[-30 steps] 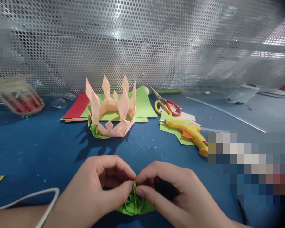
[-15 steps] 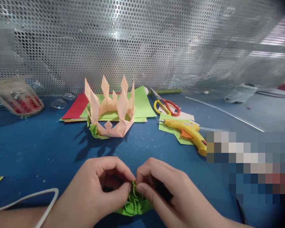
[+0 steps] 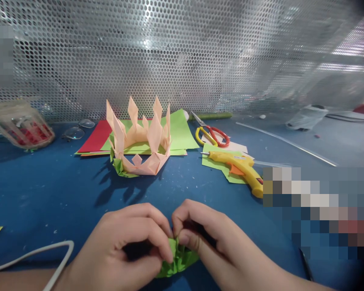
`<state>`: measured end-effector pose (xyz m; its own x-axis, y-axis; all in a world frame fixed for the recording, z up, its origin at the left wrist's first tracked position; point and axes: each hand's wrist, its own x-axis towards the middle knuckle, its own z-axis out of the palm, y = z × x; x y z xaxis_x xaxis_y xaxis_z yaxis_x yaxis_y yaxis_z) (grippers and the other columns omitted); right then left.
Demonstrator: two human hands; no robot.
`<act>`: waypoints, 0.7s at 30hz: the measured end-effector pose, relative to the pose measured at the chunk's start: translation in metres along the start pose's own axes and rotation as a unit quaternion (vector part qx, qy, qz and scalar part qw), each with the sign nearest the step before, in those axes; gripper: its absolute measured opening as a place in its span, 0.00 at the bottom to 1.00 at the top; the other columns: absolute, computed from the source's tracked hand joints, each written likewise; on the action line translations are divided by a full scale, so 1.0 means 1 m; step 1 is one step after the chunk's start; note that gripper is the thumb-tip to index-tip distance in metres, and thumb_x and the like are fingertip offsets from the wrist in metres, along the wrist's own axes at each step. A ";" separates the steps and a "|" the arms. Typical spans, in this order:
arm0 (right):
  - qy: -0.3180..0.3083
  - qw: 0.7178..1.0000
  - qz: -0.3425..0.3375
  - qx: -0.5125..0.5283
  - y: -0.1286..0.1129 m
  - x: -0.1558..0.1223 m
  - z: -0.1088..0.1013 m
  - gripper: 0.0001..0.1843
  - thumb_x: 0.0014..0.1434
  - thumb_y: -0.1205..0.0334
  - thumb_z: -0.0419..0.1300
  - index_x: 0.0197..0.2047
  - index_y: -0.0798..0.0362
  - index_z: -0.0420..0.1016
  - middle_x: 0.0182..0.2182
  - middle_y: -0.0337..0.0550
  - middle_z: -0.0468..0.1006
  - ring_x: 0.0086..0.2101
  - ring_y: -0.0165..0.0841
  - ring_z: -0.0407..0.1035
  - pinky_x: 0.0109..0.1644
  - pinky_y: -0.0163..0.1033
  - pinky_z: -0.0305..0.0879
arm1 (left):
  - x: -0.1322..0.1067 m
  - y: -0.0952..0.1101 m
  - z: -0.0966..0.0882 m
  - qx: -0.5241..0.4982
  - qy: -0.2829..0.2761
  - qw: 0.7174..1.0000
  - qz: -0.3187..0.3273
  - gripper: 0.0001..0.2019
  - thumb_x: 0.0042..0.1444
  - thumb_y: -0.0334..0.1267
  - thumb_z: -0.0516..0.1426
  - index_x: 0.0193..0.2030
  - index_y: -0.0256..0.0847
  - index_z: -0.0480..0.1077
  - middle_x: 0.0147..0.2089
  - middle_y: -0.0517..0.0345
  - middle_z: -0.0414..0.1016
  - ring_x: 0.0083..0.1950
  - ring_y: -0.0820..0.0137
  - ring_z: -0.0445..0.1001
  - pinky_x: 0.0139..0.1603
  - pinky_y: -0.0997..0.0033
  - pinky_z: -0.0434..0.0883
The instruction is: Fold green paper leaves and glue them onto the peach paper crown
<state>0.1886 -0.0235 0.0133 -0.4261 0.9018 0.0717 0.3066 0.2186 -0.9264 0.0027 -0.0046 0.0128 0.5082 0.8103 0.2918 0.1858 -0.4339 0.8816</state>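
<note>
Both hands work at the near edge of the blue table [image 3: 48,194]. My left hand [image 3: 124,250] and my right hand [image 3: 212,242] pinch a small folded green paper piece [image 3: 178,260] between their fingertips; the fingers of both are curled closed on it, and most of the piece is hidden under them. Farther back stands a peach folded paper crown [image 3: 139,139] with pointed tips, resting on green folded paper leaves [image 3: 121,167].
Red and green paper sheets [image 3: 182,133] lie behind the crown. Scissors [image 3: 212,135] and a yellow glue gun [image 3: 239,169] lie to the right. A jar [image 3: 21,125] lies at the far left, and a white cable [image 3: 36,254] sits near my left arm. A perforated metal screen [image 3: 182,56] closes the back.
My hands have shifted slightly toward me and lower over the green piece, with the left fingers curling further over it. The view has tipped a little; nothing else on the table moved.
</note>
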 end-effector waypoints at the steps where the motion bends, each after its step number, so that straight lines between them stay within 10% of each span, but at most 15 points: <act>1: 0.000 1.000 -0.002 0.003 0.000 0.000 0.000 0.09 0.60 0.72 0.50 0.30 0.50 0.60 0.24 0.32 0.62 0.25 0.27 0.57 0.28 0.29 0.58 | -0.001 -0.001 0.001 -0.002 0.009 1.000 0.000 0.15 0.45 0.20 0.55 0.26 0.45 0.76 0.31 0.67 0.78 0.31 0.78 0.77 0.34 0.87 0.71; 5: 0.007 1.000 -0.020 -0.005 -0.001 0.000 -0.001 0.09 0.61 0.73 0.50 0.31 0.50 0.63 0.26 0.34 0.65 0.27 0.27 0.60 0.30 0.29 0.60 | -0.003 -0.001 0.004 -0.030 0.032 0.997 -0.067 0.13 0.47 0.23 0.58 0.33 0.48 0.75 0.30 0.70 0.79 0.28 0.77 0.78 0.30 0.87 0.72; 21: -0.042 0.995 0.027 0.089 -0.002 0.001 -0.006 0.08 0.62 0.71 0.49 0.32 0.50 0.62 0.27 0.34 0.64 0.29 0.28 0.59 0.34 0.31 0.59 | -0.003 -0.004 -0.006 0.015 -0.056 0.996 0.068 0.12 0.60 0.26 0.54 0.31 0.45 0.74 0.35 0.62 0.72 0.31 0.79 0.73 0.35 0.88 0.70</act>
<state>0.1924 -0.0210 0.0172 -0.4850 0.8745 -0.0037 0.1792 0.0952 -0.9792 -0.0049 -0.0029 0.0109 0.6206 0.6947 0.3636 0.1321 -0.5497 0.8249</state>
